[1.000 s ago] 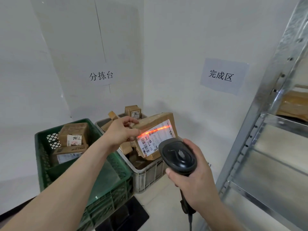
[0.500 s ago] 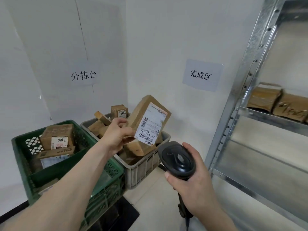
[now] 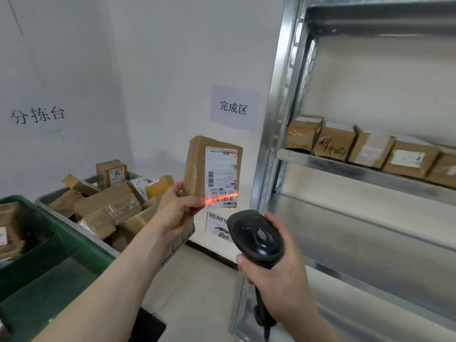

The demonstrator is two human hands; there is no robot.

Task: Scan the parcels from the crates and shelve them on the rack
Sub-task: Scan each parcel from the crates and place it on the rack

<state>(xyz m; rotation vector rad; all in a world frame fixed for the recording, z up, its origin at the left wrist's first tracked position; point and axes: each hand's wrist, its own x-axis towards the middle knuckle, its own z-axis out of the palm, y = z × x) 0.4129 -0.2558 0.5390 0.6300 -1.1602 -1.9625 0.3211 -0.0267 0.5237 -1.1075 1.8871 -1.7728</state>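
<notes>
The parcel (image 3: 197, 169) stands upright at the centre of the frame, held in the air between the crates and the rack, its white label (image 3: 221, 177) facing you. Your left hand (image 3: 176, 208) pinches its lower left corner, thumb on the front face and fingers behind. The red scan line crosses the barcode at the label's bottom edge, so you are in the scanning step. Your right hand (image 3: 274, 280), at lower centre, has its grip wrapped tight round the handle of the black scanner (image 3: 255, 236), whose head points up at the label. To the left, the grey crate (image 3: 182, 236) holds many more brown parcels, and the green crate (image 3: 61, 245) sits at the lower left edge. On the right stands the metal rack (image 3: 276, 119), with a row of boxes (image 3: 370, 150) already on its middle shelf. Once the read takes, you likely need to swing the parcel right, past the upright post, and set it on a shelf.
</notes>
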